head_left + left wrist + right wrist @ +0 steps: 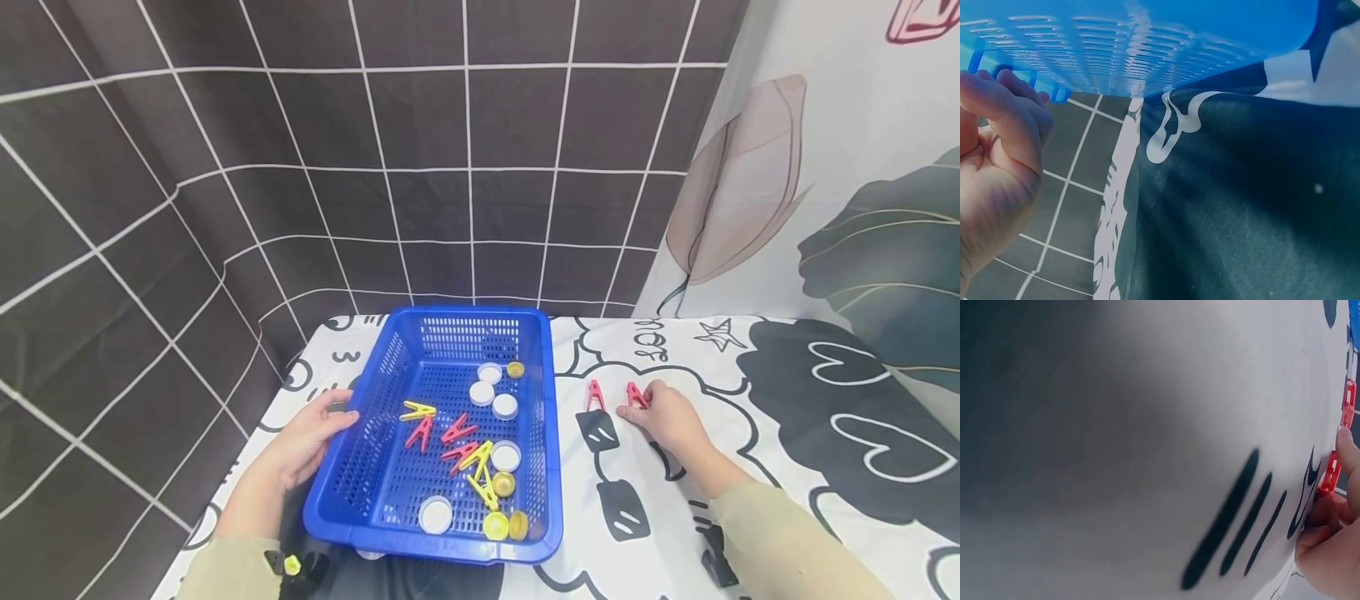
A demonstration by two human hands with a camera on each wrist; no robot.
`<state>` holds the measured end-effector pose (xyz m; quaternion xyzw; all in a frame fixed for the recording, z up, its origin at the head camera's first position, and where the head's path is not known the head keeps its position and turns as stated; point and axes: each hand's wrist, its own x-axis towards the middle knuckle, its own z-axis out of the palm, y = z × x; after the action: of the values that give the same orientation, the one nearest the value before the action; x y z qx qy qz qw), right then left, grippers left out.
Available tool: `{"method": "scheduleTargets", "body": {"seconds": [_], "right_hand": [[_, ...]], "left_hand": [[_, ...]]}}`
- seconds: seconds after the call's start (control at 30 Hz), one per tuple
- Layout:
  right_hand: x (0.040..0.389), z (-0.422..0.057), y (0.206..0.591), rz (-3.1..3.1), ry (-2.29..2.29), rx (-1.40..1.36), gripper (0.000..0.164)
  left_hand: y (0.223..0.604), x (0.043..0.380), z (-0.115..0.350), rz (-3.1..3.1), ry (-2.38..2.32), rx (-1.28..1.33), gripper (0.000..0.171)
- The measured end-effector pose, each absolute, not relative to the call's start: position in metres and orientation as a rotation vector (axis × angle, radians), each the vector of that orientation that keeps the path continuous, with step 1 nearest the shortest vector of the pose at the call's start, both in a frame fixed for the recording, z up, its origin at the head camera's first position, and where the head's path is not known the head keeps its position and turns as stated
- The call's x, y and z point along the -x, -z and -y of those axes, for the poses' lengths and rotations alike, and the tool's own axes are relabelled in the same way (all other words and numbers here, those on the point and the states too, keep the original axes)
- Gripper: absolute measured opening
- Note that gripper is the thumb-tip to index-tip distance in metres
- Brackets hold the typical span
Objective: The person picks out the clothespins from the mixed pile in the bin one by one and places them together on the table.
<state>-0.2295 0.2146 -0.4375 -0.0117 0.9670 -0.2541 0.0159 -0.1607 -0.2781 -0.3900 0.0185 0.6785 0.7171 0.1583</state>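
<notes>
Overhead, from the head camera, a blue basket (390, 367) sits on the counter (750, 500), which is covered with a white cloth printed in black shapes. The left hand (303, 446) rests against the basket's left wall, fingers relaxed and curved along the rim rather than clenched. Inside the basket lie red and yellow clothespins (450, 442), white caps (495, 396) and yellow caps (504, 523). To the right of the basket, the right hand (667, 421) lies on the cloth, its fingers pinching a red clothespin (636, 395); a second red clothespin (596, 394) lies just beside it, toward the basket.

Next, the left wrist view shows the left hand (997, 162) with fingertips (1013, 84) touching the basket's blue slotted wall (1147, 50), above the dark patterned cloth.

Lastly, the right wrist view is largely blurred cloth; at its right edge the right hand's fingers (1347, 450) hold the red clothespin (1332, 472), the other red clothespin (1349, 403) lying just beyond it.
</notes>
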Motion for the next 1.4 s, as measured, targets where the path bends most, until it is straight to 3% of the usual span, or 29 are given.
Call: {"method": "scheduleTargets", "body": {"seconds": [0.27,0.5,0.9,1.4], "right_hand": [[0.233,-0.215,0.435,-3.028,0.825,0.021,0.062],[0.249,-0.207,0.402,-3.119,0.895,0.066,0.068],[0.265,-0.137,0.355,-3.030,1.065,0.463,0.052],[0.236,-0.052,0.333,-2.800,1.021,0.914,0.045]], "left_hand": [[0.391,0.161,0.278,-1.941,-2.052,-0.056,0.050],[0.392,0.163,0.279,-1.957,-2.036,-0.044,0.050],[0.391,0.163,0.279,-1.932,-2.060,-0.036,0.050],[0.393,0.163,0.280,-1.903,-2.075,-0.039,0.046]]}}
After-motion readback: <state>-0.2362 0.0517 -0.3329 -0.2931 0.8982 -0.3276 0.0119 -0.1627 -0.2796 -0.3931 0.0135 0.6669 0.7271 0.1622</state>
